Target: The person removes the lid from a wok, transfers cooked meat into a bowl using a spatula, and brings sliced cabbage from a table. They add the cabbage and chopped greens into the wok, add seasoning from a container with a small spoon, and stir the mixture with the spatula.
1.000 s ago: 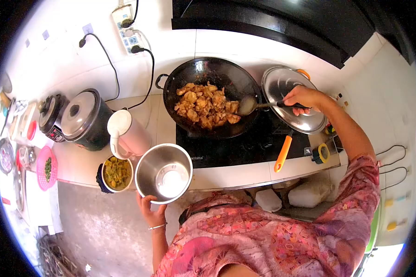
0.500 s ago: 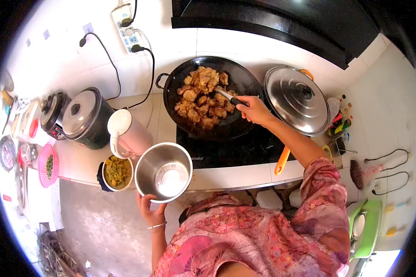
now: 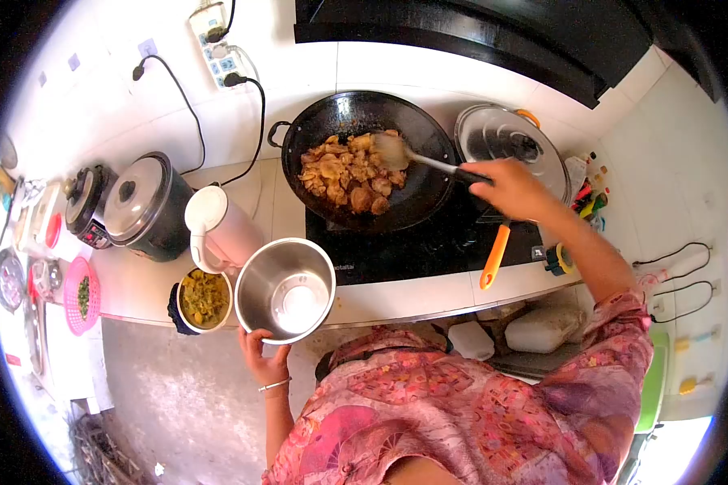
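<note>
My right hand [image 3: 510, 187] is closed round the black handle of a spatula [image 3: 433, 162]. The spatula's metal blade, blurred by motion, lies against the browned meat pieces [image 3: 344, 174] in a large black wok [image 3: 425, 121]. A stainless steel pot [image 3: 259, 279] is held tilted by its rim in my left hand [image 3: 263, 356], at the counter's front edge. Nothing but a bright reflection shows inside the pot. Beside it stands a bowl of yellow-green food [image 3: 205, 301], and behind it a pink kettle [image 3: 230, 234].
A metal wok lid [image 3: 501, 149] leans at the wok's right. An orange-handled utensil [image 3: 496, 255] lies on the black cooktop [image 3: 396, 259]. To the left stand a rice cooker [image 3: 150, 210], a second cooker [image 3: 85, 202] and a pink basket [image 3: 81, 299]. The range hood [image 3: 461, 28] hangs above.
My right hand has moved right with the spatula, whose blade now shows at the meat's upper right. The meat has shifted and spread. My left hand still holds the pot in nearly the same place.
</note>
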`<state>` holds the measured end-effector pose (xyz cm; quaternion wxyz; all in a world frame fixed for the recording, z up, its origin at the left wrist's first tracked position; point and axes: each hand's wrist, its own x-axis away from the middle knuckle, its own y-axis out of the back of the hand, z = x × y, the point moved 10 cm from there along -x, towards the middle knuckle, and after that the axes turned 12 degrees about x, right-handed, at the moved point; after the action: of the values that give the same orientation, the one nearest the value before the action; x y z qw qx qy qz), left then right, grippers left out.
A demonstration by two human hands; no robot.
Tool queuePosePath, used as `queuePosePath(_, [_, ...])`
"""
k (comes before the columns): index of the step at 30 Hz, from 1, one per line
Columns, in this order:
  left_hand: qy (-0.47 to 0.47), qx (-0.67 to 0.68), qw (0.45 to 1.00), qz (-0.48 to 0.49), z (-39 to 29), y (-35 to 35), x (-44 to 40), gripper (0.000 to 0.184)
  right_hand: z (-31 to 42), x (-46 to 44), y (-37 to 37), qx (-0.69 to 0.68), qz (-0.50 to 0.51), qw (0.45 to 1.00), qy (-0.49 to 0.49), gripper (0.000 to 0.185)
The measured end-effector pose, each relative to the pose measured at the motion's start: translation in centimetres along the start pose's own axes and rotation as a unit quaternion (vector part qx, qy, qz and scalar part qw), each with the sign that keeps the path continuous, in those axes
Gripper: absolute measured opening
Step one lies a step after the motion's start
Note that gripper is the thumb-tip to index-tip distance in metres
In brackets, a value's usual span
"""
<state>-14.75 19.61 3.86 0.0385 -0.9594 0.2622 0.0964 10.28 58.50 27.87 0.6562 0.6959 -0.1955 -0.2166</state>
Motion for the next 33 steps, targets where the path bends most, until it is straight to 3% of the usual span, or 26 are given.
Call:
queuePosePath(1, [-0.007, 0.004, 1.0, 0.002, -0.3, -0.1, -0.1, 0.039, -3.8, 0.5, -2.4, -0.193, 0.114, 0.962, -0.155, 0.031])
queuePosePath(3, [-0.013, 0.008, 1.0, 0.002, -0.5, -0.1, -0.1, 0.039, -6.8, 0.5, -4.0, -0.275, 0.24, 0.914, -0.175, 0.035])
queuePosePath(4, [-0.004, 0.008, 1.0, 0.003, -0.4, 0.0, -0.1, 0.04, -7.1, 0.4, -3.6, -0.275, 0.24, 0.915, -0.173, 0.035])
queuePosePath(6, [0.004, 0.008, 1.0, 0.001, -0.3, 0.0, -0.1, 0.04, -8.4, 1.5, -4.2, -0.328, 0.289, 0.856, -0.275, 0.032])
queuePosePath(7, [0.005, 0.019, 1.0, 0.004, -0.3, 0.0, -0.1, 0.04, -8.4, 1.2, -4.6, -0.327, 0.289, 0.857, -0.273, 0.032])
queuePosePath(11, [-0.002, 0.017, 1.0, -0.007, 0.1, 0.2, 0.2, 0.038, -3.3, 1.1, -13.0, -0.599, 0.376, 0.658, -0.259, 0.033])
queuePosePath(14, [-0.001, -0.005, 1.0, -0.019, -0.1, 0.3, 0.4, 0.038, 0.1, -1.5, -16.1, -0.635, 0.235, 0.698, -0.233, 0.034])
queuePosePath(18, [-0.003, 0.005, 1.0, -0.017, -0.8, 0.2, 0.3, 0.038, 2.0, -4.0, -17.5, -0.676, 0.119, 0.688, -0.236, 0.039])
queuePosePath(21, [0.007, 0.025, 0.999, -0.034, -1.0, 0.6, 0.6, 0.037, 0.4, -6.1, -15.8, -0.553, 0.062, 0.799, -0.228, 0.045])
queuePosePath(24, [-0.001, 0.026, 0.999, -0.035, -1.1, 0.9, 0.8, 0.036, -0.5, -8.0, -13.1, -0.336, 0.039, 0.926, -0.167, 0.045])
queuePosePath(25, [0.008, 0.018, 0.999, -0.031, -0.9, 0.9, 0.9, 0.036, -0.5, -8.0, -12.8, -0.336, 0.039, 0.926, -0.167, 0.045])
queuePosePath(26, [0.018, 0.01, 0.999, -0.026, -0.7, 0.9, 1.0, 0.036, 0.9, -8.3, -10.3, -0.207, -0.031, 0.975, -0.07, 0.045])
queuePosePath(27, [0.018, 0.01, 1.0, -0.024, -0.7, 0.9, 1.0, 0.036, 3.0, -7.8, -8.0, -0.071, -0.1, 0.992, 0.029, 0.044])
queuePosePath(28, [0.013, 0.007, 1.0, -0.02, -0.8, 0.7, 0.9, 0.036, 4.9, -7.0, -6.2, -0.008, -0.011, 1.0, 0.008, 0.043])
queuePosePath(33, [0.009, 0.005, 1.0, -0.013, -0.5, 0.5, 0.4, 0.037, 8.2, -3.9, -5.0, 0.154, -0.024, 0.981, 0.112, 0.049])
